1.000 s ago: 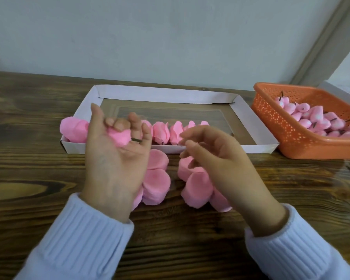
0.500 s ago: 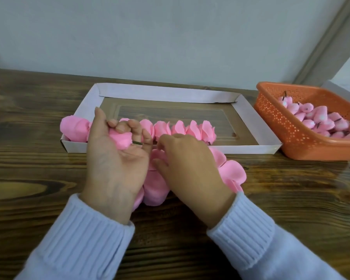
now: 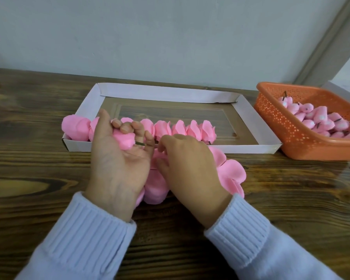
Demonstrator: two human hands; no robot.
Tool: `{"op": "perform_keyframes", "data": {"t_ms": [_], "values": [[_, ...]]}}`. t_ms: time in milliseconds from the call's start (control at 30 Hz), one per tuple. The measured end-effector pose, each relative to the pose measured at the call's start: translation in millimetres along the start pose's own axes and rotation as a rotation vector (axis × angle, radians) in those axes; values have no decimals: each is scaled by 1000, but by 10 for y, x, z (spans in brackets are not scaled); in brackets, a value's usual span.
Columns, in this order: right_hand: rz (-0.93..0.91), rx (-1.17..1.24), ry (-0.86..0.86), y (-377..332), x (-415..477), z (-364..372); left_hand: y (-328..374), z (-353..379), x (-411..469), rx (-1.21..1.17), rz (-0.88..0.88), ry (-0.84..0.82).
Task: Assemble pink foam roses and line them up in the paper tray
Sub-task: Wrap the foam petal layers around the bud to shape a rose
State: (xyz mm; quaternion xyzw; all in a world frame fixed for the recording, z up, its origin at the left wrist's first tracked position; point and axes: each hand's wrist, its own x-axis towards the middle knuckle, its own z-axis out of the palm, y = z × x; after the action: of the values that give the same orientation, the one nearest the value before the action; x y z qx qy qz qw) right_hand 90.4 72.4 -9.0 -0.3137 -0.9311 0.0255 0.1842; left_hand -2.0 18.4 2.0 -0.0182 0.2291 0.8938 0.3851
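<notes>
Since a second ago our right hand (image 3: 190, 166) has come down and leftward from mid-air; it now lies palm down on the loose petals (image 3: 232, 174), right beside the left hand (image 3: 117, 158). Its fingertips are bent down onto the pink foam, but they are turned away from us, so we cannot tell whether they pinch a petal or only press on it. The left hand sits palm up, as before, its fingers curled round a foam bud (image 3: 125, 140) whose dark stem (image 3: 139, 143) pokes out toward the little finger.

The loose petals lie overlapping on the wooden table (image 3: 28, 168), just in front of the paper tray (image 3: 249, 116) and partly under both hands. Inside the tray, the finished roses (image 3: 182, 130) stand in one row along the near wall, starting at its left corner. To the right of the tray sits an orange basket (image 3: 291, 138) holding more pink buds (image 3: 319, 120).
</notes>
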Motion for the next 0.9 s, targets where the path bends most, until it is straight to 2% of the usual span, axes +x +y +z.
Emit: {"op": "perform_keyframes", "data": {"t_ms": [233, 467, 800, 900], "values": [[-24, -11, 16, 7, -8, 6, 1, -36, 19, 7, -7, -8], [-28, 128, 70, 23, -9, 7, 16, -45, 50, -6, -7, -3], [32, 555, 279, 77, -4, -31, 33, -46, 52, -59, -25, 17], [154, 725, 224, 138, 8, -61, 31, -42, 41, -61, -29, 13]]}}
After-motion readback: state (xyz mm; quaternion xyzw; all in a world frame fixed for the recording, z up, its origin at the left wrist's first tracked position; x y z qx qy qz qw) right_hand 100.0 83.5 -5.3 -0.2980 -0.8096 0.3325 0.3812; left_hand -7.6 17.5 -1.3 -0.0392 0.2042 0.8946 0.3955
